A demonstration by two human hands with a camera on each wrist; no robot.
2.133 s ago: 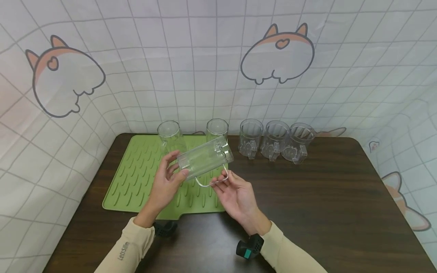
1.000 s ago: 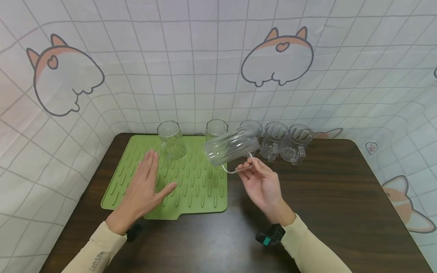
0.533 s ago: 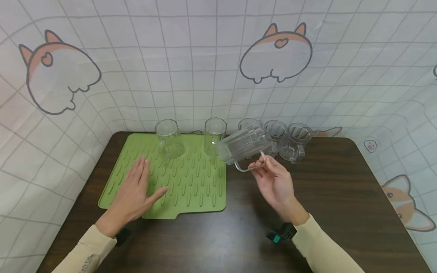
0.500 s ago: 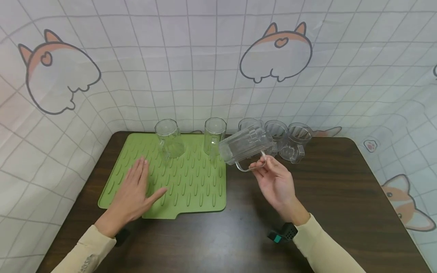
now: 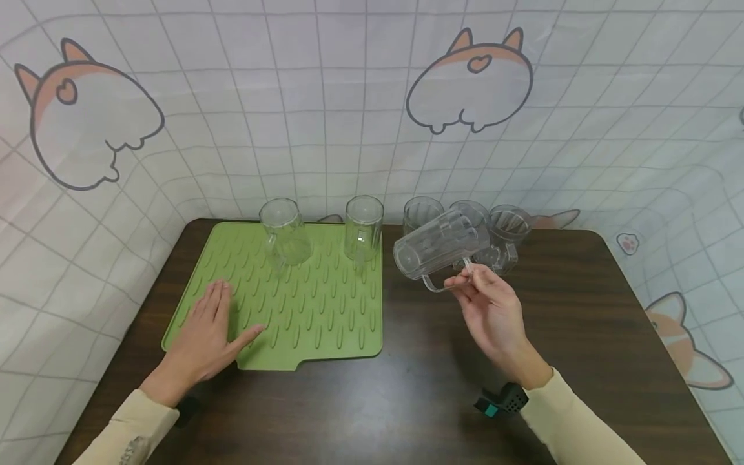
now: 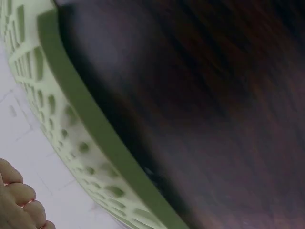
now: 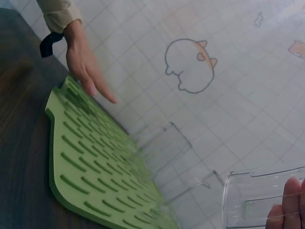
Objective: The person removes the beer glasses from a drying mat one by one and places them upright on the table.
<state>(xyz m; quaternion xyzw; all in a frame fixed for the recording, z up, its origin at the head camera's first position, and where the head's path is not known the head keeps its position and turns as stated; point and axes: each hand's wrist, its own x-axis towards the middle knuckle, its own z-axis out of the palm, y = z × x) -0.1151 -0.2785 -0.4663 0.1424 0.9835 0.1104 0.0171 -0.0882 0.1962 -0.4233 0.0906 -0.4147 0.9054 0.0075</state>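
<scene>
My right hand (image 5: 494, 316) pinches the handle of a clear glass mug (image 5: 436, 245), which lies tilted in the air just right of the green mat. Part of this mug (image 7: 236, 200) also shows at the lower right of the right wrist view. Over the left part of the ridged green drying mat (image 5: 334, 332), my left hand (image 5: 200, 339) is spread palm down, fingers straight and thumb out, holding nothing. Whether it touches the mat cannot be told. Two more clear mugs, one at the left (image 5: 286, 236) and one at the right (image 5: 363, 229), stand upright along the mat's back.
Behind the held mug, a row of three clear mugs stands on the dark wooden table (image 5: 418, 400): a left one (image 5: 420, 210), a middle one (image 5: 469, 208), partly hidden, and a right one (image 5: 510, 226). A white gridded cloth (image 5: 343, 123) hangs around the table.
The left hand has let go of the held mug and drawn back left over the mat. The right hand has carried the mug by its handle rightward, off the mat.
</scene>
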